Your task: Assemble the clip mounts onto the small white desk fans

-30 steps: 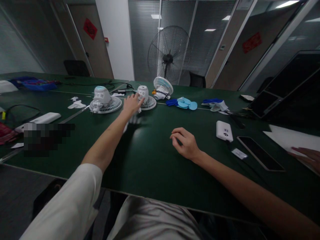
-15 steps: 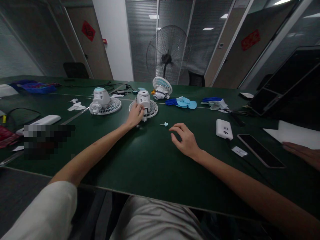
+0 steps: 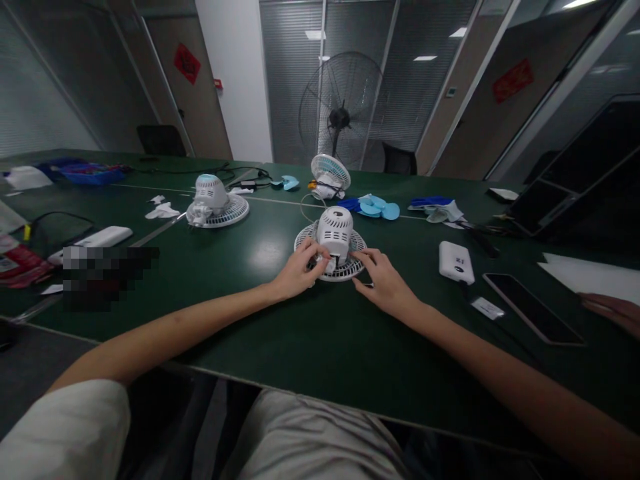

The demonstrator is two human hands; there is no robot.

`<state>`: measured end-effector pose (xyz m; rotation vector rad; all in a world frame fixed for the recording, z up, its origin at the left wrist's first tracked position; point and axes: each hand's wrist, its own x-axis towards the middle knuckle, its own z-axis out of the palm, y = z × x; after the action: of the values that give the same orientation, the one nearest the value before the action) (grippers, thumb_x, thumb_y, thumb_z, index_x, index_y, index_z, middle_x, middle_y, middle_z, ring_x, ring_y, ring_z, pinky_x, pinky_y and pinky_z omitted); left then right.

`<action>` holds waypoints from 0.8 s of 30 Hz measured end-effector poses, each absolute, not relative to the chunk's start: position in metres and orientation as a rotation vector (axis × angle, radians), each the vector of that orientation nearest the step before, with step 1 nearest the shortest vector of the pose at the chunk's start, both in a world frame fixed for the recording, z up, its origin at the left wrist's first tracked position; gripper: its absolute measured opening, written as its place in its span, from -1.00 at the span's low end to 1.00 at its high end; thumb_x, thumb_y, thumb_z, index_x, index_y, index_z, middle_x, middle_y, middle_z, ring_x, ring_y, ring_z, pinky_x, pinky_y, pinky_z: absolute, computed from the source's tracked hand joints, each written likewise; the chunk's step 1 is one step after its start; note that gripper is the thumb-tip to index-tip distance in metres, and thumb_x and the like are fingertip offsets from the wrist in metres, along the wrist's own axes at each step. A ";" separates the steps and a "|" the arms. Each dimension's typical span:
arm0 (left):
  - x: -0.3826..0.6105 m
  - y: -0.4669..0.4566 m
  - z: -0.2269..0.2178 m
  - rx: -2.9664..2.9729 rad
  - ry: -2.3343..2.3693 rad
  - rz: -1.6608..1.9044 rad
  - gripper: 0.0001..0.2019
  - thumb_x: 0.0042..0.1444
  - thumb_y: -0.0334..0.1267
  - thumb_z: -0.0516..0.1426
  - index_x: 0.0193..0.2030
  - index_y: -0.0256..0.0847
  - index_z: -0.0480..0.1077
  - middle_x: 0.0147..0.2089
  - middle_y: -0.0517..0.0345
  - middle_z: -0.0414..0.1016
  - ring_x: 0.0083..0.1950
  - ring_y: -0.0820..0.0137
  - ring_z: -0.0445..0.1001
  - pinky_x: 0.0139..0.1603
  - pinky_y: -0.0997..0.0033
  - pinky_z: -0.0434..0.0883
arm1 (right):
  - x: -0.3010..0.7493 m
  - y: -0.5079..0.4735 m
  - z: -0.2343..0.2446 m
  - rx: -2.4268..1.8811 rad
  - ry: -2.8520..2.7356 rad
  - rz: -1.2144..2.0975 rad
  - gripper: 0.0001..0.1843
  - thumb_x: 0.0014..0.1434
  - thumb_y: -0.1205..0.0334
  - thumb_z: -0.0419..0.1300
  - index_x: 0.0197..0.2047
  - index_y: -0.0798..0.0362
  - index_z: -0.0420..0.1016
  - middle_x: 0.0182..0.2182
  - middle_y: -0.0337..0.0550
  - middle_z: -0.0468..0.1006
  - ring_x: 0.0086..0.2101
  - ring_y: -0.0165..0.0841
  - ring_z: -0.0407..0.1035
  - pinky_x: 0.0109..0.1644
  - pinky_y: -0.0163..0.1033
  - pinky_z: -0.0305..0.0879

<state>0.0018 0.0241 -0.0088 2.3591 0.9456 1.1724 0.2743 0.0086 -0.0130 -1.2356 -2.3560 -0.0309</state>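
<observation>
A white fan head point(image 3: 336, 225) lies with its grille down on the green table in front of me, its vented motor housing upward. My left hand point(image 3: 300, 270) is closed on the near left of it, fingers pinching at the white joint below the housing. On the near right, my right hand point(image 3: 383, 277) has its curved fingers against the housing and the grille rim, with the thumb lower at the edge. A tiny pale piece point(image 3: 369, 285) shows by the right thumb; its kind is unclear. The dark opening at the housing's base lies between both hands.
A second fan head point(image 3: 210, 193) lies left, and a small fan point(image 3: 330, 177) sits behind. Pale blue blades point(image 3: 379, 207) lie beyond my hands. To the right are a white power bank point(image 3: 456, 262), a phone point(image 3: 533, 308) and another person's hand point(image 3: 613, 308).
My left hand has brought the fan head nearer and to the right. My right hand now touches it. The small pale blue piece with a pin no longer shows where it lay.
</observation>
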 end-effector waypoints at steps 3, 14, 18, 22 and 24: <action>-0.003 0.024 -0.003 2.366 0.916 1.138 -0.83 0.46 -0.16 0.10 0.08 -0.13 0.40 0.04 0.02 0.40 0.06 0.25 0.45 0.05 0.20 0.52 | 0.277 0.003 -0.013 -1.300 -2.344 -0.165 -0.35 0.29 0.05 0.31 0.36 -0.04 0.24 0.17 0.12 0.41 0.02 0.02 0.45 -0.10 0.10 0.62; -0.036 -0.005 -0.003 2.619 1.327 0.929 -0.59 0.21 0.10 0.30 0.02 -0.10 0.39 -0.03 0.01 0.46 -0.09 0.11 0.53 -0.12 0.09 0.54 | 0.302 -0.012 -0.002 -1.328 -2.497 0.230 -0.78 0.37 0.05 0.25 0.01 -0.08 0.50 -0.11 -0.13 0.53 -0.38 -0.36 0.47 -0.40 -0.24 0.43; -0.036 -0.012 -0.014 2.664 1.258 0.833 -0.75 0.23 -0.21 0.22 0.03 -0.08 0.38 0.06 -0.01 0.42 -0.19 0.22 0.53 -0.25 0.20 0.52 | 0.295 -0.015 0.010 -1.097 -2.525 0.435 -0.80 0.40 0.16 0.21 0.06 -0.09 0.53 -0.13 -0.17 0.54 -0.38 -0.40 0.46 -0.36 -0.26 0.46; -0.031 -0.018 -0.012 2.643 1.240 0.814 -0.75 0.17 -0.35 0.19 -0.01 -0.12 0.34 0.11 -0.03 0.36 -0.29 0.33 0.49 -0.30 0.24 0.52 | 0.274 -0.018 0.018 -1.005 -2.364 0.355 -0.74 0.42 0.20 0.17 0.15 -0.06 0.48 0.00 -0.08 0.53 -0.21 -0.31 0.50 -0.20 -0.17 0.53; -0.031 -0.019 -0.008 2.628 1.207 0.881 -0.75 0.17 -0.36 0.18 0.00 -0.13 0.34 0.13 -0.04 0.35 -0.19 0.28 0.52 -0.19 0.21 0.57 | 0.265 -0.014 0.019 -0.965 -2.265 0.279 -0.69 0.42 0.20 0.17 0.20 -0.06 0.43 -0.02 -0.07 0.53 -0.18 -0.27 0.49 -0.16 -0.13 0.54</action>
<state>-0.0312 -0.0188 -0.0085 2.6282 1.2074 0.8806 0.2647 -0.0141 0.0187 -0.9653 -2.2651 0.2791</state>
